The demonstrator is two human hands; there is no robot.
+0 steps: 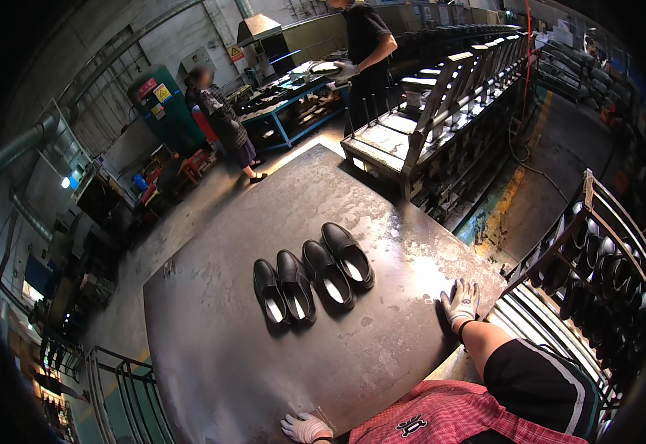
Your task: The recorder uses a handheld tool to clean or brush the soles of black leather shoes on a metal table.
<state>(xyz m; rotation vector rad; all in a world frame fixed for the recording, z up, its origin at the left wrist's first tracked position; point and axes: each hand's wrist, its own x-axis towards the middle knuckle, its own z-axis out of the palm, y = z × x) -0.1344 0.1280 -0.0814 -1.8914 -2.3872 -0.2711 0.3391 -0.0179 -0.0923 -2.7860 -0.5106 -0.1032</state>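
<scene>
Fingers of the right hand (461,301) lie spread flat on the desk (212,355) at its right edge, holding nothing, and the four black shoes (313,275) sit in a row to their left, well apart, long axes running toward the near edge. Left hand (305,428) rests open on the near edge, farther off; its wrist is cut off.

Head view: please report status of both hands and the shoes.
Left hand open, flat on table edge. Right hand open, flat on table. Four black shoes in row, untouched. Nothing between.
</scene>
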